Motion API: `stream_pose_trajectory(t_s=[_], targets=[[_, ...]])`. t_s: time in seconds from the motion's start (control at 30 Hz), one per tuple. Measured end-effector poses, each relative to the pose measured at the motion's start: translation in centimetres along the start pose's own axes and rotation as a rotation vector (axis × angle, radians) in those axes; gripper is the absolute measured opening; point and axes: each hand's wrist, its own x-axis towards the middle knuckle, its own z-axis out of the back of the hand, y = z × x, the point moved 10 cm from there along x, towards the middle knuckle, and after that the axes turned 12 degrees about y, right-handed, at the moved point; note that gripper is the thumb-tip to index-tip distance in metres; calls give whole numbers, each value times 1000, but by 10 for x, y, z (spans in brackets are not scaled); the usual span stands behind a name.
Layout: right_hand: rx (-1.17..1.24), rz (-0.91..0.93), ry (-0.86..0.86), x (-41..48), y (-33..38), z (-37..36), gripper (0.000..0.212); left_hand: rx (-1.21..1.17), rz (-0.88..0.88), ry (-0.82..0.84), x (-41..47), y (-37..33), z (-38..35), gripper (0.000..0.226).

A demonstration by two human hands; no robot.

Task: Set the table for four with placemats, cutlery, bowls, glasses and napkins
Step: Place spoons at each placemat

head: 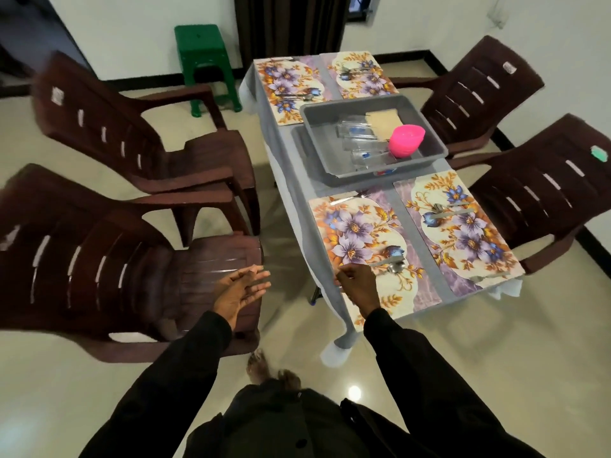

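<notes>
The bench point(287, 180) was long and narrow. A grey cloth point(344, 322) covered it and hung down at the near end. Four flowery placemats point(363, 246) lay on the cloth, two at the near end and two at the far end. Between them sat a grey tray point(437, 144), on top of a second grey tray point(297, 143).

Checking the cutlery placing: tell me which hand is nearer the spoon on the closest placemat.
Right. The right hand is over that placemat's near edge, just left of the spoon. The left hand hangs open farther left, above a chair seat.
</notes>
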Motion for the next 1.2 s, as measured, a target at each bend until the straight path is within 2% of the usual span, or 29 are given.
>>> stream_pose_trajectory(t_s=[0.17,0.33,0.5,0.63,0.73,0.8,0.9,1.0,1.2], targets=[[-18,139,179,-19,66,-49,17,-7,-115,-135,-58,-9,24,31],[-155,276,427,-52,134,-124,16,204,-193,-318,-116,-28,71,24],[-350,453,577,-95,212,-212,12,698,-299,-480,-195,-58,146,10],[-523,638,628,-142,272,-289,15,915,-258,-683,-265,-70,209,30],[-583,739,715,-180,308,-357,26,1140,-320,-873,-321,-84,248,21],[-627,788,771,-194,325,-407,21,1284,-349,-957,-352,-94,273,21],[-775,850,777,-220,353,-474,18,1398,-330,-951,-384,-103,321,37],[-806,945,755,-246,385,-520,28,1422,-349,-954,-414,-113,367,43],[-841,905,721,-265,425,-581,35,1382,-334,-897,-438,-140,444,51]])
